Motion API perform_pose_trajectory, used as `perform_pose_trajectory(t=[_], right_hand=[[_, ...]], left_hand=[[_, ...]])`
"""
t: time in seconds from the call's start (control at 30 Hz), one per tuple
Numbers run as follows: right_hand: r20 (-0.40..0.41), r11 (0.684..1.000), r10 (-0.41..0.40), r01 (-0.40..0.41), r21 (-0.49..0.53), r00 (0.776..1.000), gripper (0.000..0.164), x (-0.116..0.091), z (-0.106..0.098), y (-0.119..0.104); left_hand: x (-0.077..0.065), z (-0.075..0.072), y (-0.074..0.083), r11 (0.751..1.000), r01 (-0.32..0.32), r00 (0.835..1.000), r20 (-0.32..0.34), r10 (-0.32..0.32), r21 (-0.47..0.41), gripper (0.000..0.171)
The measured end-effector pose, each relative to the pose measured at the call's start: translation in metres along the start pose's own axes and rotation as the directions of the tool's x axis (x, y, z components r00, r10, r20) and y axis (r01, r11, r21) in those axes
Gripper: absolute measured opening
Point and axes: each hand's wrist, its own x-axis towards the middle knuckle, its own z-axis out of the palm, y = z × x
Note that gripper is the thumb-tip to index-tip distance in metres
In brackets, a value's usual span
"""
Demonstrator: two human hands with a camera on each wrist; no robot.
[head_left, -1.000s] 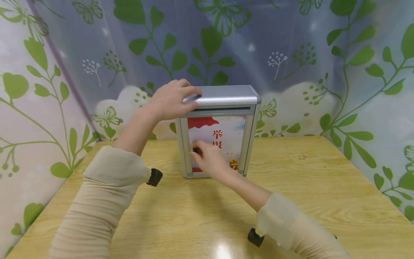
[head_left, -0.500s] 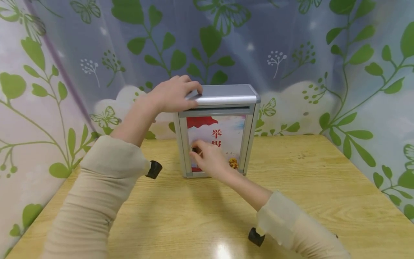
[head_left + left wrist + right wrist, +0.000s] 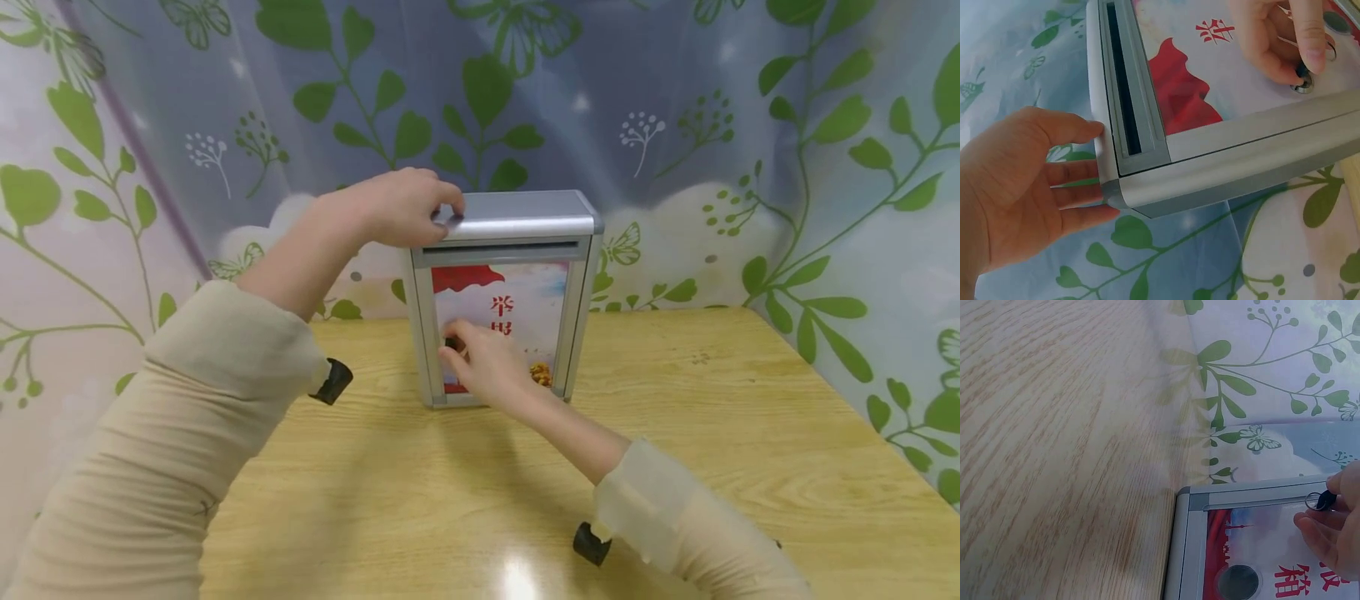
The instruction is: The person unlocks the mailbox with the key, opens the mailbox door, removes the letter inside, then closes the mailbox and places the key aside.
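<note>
A silver metal drop box [image 3: 581, 333] stands upright on the table, a dark slot [image 3: 517, 250] across its front near the top. Below the slot is a printed panel with red characters [image 3: 502, 305]. My left hand [image 3: 401, 204] rests at the box's top left corner; in the left wrist view the thumb tip touches the top edge and the other fingers lie fairly straight against the corner. My right hand [image 3: 491, 367] pinches a black-headed key [image 3: 1327, 500] with a ring. The key sits at a round metal lock [image 3: 1302, 86] on the box's left front edge.
The box stands on a wood-grain table [image 3: 675, 467] near its back edge. Behind and beside hangs a curtain [image 3: 570, 117] with green leaves and butterflies. A dark grey disc [image 3: 1238, 582] is on the panel's lower part. Black pieces [image 3: 592, 543] stick out from the sleeve cuffs.
My left hand has risen slightly and shifted left at the box's top corner, its forearm swinging left. My right hand stays at the key, nearly still.
</note>
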Motion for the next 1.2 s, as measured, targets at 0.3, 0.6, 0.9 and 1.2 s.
perform_pose_trajectory(t=[0.3, 0.6, 0.9, 1.2], right_hand=[[-0.003, 0.971, 0.094, -0.091, 0.222, 0.996, 0.021, -0.001, 0.005, 0.000], [0.077, 0.783, 0.254, -0.252, 0.568, 0.964, 0.020, 0.000, 0.009, 0.002], [0.091, 0.752, 0.245, -0.248, 0.611, 0.965, 0.020, -0.002, 0.010, 0.004], [0.041, 0.940, 0.037, -0.048, 0.337, 0.998, 0.017, -0.009, -0.001, 0.004]], left_hand=[[-0.001, 0.000, -0.005, 1.000, -0.009, 1.000, -0.029, 0.009, -0.003, 0.036], [-0.002, 0.001, -0.004, 1.000, 0.007, 0.999, -0.053, -0.007, -0.001, 0.034], [-0.001, 0.004, -0.005, 1.000, 0.020, 0.999, -0.051, -0.020, -0.001, 0.034], [0.000, 0.006, -0.006, 1.000, 0.001, 0.998, -0.069, 0.000, 0.017, 0.035]])
